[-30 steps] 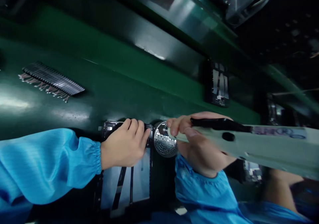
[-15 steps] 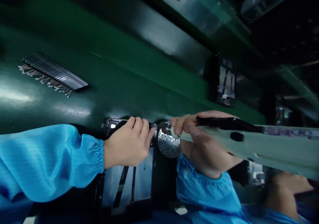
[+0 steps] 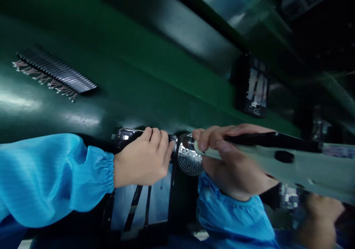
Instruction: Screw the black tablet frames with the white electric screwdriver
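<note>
My left hand is closed over the upper end of an opened tablet, its fingers curled at the top edge. The tablet's inside shows grey panels and dark ribbon strips; my palm hides part of it. Wrapped around the front of a pale green electric screwdriver with a black lever is my right hand. The screwdriver's metal nose is over a round, perforated metal dish just right of the tablet. Its tip is too small and dark to make out.
On the green bench, a row of thin strips with wires lies at left. Another opened tablet sits at the upper right. A co-worker's hand shows blurred at lower right. A metal ledge runs across the back.
The view has shifted slightly. My right hand and the screwdriver have moved a little to the right, with the nose still at the dish. My left hand keeps its place on the tablet.
</note>
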Motion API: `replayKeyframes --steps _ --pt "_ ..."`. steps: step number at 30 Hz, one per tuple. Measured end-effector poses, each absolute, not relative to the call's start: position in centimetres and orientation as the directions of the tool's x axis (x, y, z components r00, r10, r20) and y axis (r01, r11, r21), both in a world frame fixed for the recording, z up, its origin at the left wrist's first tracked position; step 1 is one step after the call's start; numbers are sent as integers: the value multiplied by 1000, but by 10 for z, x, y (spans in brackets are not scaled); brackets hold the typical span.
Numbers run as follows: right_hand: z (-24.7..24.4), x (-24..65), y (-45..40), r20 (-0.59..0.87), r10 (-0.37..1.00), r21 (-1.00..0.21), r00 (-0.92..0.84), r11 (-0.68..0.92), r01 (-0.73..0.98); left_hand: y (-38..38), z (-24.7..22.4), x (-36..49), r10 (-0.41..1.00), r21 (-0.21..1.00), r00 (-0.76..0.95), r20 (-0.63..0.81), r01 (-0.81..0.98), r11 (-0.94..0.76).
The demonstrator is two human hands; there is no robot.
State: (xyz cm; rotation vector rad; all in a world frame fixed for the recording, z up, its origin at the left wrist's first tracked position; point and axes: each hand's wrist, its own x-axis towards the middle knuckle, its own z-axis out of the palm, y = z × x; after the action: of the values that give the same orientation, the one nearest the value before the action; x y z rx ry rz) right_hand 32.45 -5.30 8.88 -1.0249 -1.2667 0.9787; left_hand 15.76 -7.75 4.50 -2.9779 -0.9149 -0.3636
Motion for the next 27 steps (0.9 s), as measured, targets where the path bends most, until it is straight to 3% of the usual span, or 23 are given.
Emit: replayKeyframes --steps 9,15,20,27 --pt "91 332 -54 284 958 -959 37 285 -5 -77 47 156 556 79 802 221 553 -829" --pt "92 362 -53 391 901 -920 187 390 42 -76 44 155 532 50 808 253 538 -842" --pt "75 365 -48 313 931 -949 185 313 27 -75 45 155 532 48 804 266 541 -840" --pt "69 354 -48 321 926 -945 200 328 -4 -75 46 154 533 46 796 288 544 -838"
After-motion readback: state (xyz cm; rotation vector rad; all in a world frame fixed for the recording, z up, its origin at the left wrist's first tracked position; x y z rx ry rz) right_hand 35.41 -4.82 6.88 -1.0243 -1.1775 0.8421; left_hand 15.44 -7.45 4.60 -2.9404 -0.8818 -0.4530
